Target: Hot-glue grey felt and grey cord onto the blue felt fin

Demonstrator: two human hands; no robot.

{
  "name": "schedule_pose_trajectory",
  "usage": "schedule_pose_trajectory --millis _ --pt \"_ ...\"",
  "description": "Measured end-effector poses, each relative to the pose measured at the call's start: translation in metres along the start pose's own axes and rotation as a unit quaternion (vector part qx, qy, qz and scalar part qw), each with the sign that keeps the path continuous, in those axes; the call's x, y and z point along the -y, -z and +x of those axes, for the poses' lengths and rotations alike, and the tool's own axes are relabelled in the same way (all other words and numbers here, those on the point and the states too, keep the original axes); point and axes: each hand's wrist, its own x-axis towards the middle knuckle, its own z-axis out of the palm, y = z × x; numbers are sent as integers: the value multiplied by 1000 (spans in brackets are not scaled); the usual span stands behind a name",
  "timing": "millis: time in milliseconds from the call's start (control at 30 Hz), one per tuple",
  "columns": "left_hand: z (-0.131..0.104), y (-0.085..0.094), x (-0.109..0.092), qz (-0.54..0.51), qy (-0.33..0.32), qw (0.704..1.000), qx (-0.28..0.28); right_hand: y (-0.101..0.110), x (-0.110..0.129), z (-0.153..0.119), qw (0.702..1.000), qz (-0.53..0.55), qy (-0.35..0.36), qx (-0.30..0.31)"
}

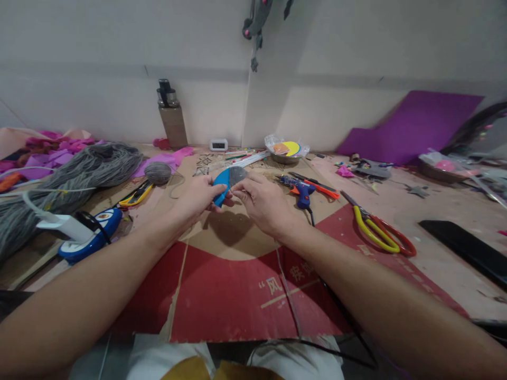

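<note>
My left hand (201, 196) grips a flat, rounded blue piece (222, 184) by its left side, thumb on top. Grey yarn (237, 176) covers the right part of this piece in close, parallel strands. At its lower right edge, the thumb and fingers of my right hand (259, 196) are pinched together on the yarn. A loose grey strand (288, 290) runs from under my right wrist toward the cardboard's front edge. Both hands are above a red and brown cardboard sheet (222, 295). My right fingertips partly cover the blue piece.
Right of the hands lie a blue glue gun (303, 192), a red-handled cutter (320, 187), large scissors (376, 227) and a black phone (467, 250). At left are a grey yarn skein (91, 174), a yarn ball (157, 172), yellow-handled pliers (137, 195) and a blue power strip (91, 240).
</note>
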Motion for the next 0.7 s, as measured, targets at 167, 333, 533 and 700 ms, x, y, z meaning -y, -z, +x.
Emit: schedule_pose_trajectory --millis 167,333,533,700 --pt "-7 -6 1 17 -2 999 45 2 -7 4 999 -11 -3 -30" --pt "-8 -9 -1 -21 27 996 84 4 -13 3 998 23 9 -65" --pt "-10 -13 -6 -101 55 991 71 5 -18 1 994 46 31 -93" --pt "-10 -13 -3 -82 41 992 86 4 -21 1 994 50 27 -90"
